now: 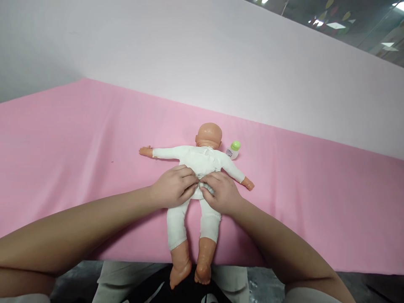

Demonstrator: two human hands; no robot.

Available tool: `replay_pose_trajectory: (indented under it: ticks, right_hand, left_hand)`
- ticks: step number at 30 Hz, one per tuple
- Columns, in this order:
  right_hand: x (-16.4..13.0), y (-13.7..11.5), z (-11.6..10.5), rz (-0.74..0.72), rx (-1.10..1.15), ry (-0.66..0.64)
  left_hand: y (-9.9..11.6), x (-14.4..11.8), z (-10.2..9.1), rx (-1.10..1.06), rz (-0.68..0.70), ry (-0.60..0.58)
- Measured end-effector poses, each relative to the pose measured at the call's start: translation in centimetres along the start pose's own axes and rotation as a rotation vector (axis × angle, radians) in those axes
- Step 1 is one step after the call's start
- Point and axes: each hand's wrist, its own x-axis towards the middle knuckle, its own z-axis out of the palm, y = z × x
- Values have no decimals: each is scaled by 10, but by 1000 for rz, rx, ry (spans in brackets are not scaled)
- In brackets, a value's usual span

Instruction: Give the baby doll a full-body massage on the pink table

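Observation:
A baby doll (202, 158) with a white cloth body lies face down, its bald head pointing away from me and its arms spread. My left hand (176, 185) rests on the left side of its lower back, fingers curled and pinching the white cloth near the middle. Opposite it, my right hand (222, 191) is closed in a similar pinch, its fingertips almost meeting those of the left. Between them the cloth is bunched; the exact grip of the fingertips is partly hidden. The doll's bare feet hang over the table's near edge.
A small clear bottle with a green cap (233, 150) lies beside the doll's head, at the right. Pink cloth (78, 168) with soft creases covers the table. Behind it rises a white wall (189, 54), with a glass pane (341, 25) at the upper right.

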Motion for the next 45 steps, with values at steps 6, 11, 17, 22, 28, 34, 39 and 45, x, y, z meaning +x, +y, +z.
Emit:
replay_pose_trajectory:
  ticks: [6, 11, 17, 22, 28, 34, 39, 45]
  right_hand:
    - [1, 5, -1, -62, 15, 9]
    - [-1, 3, 2, -95, -71, 144]
    - [0, 4, 4, -15, -29, 112]
    - [7, 8, -5, 30, 123, -2]
    - [7, 7, -6, 45, 130, 15]
    - [2, 5, 1, -74, -44, 211]
    - [3, 8, 1, -31, -6, 122]
    - [5, 13, 2, 12, 58, 68]
  left_hand:
    - [-2, -2, 0, -1, 29, 53]
    - [-1, -5, 1, 38, 18, 126]
    - [-5, -2, 1, -9, -87, -16]
    - [-12, 3, -7, -186, -177, -72]
    - [-11, 4, -10, -289, -176, 59]
    - [-1, 3, -6, -6, 14, 187]
    - [-7, 2, 0, -33, -69, 2]
    - [-11, 1, 3, -53, -111, -54]
